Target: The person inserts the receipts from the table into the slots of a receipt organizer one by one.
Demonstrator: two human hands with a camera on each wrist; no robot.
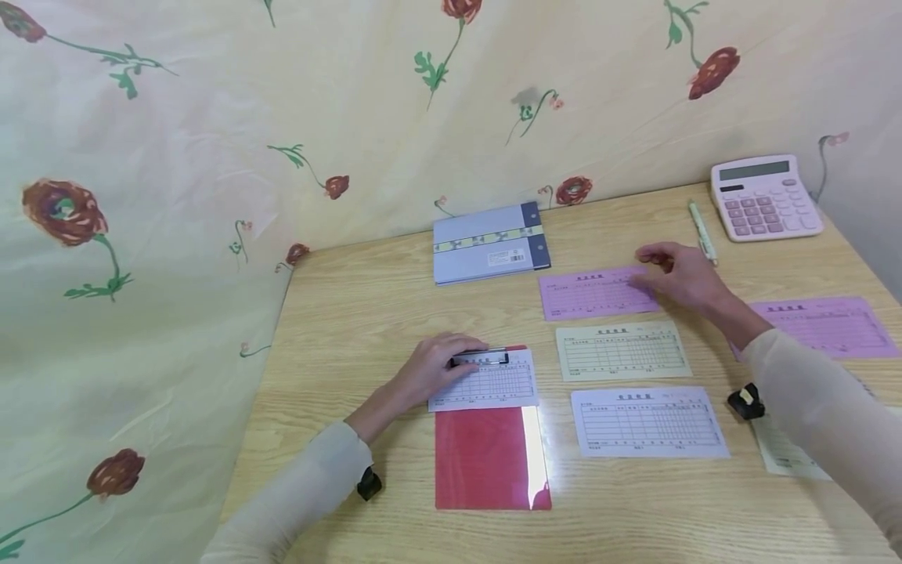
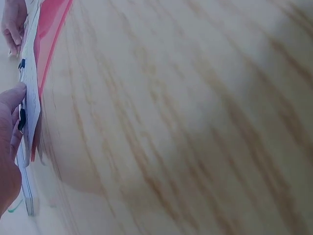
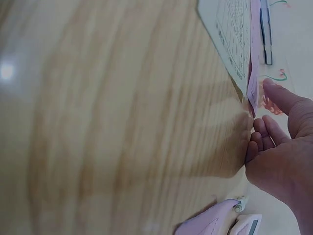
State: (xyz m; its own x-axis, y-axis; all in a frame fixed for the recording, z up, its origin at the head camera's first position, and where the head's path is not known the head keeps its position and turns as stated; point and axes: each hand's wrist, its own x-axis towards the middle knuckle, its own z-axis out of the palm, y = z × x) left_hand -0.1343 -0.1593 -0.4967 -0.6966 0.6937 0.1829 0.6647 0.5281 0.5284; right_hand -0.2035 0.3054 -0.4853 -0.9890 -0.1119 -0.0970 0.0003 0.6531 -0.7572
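Note:
A red clipboard [image 1: 486,462] lies on the table with a white form [image 1: 493,389] under its metal clip [image 1: 486,356]. My left hand [image 1: 440,362] holds the clipboard at the clip, thumb over the form's upper left. In the left wrist view the fingertip [image 2: 18,92] sits by the black ends of the clip. My right hand [image 1: 683,276] is at the right end of a pink form [image 1: 588,295]. Thumb and fingers stand apart in the right wrist view, the fingers [image 3: 266,129] loosely bent with nothing between them.
Below the pink form lie a pale green form [image 1: 623,352] and another white form [image 1: 648,423]. Further right are a second pink form [image 1: 831,325] and a partly covered green one [image 1: 785,450]. A blue folder [image 1: 479,254], pen [image 1: 702,233] and pink calculator [image 1: 764,200] lie behind.

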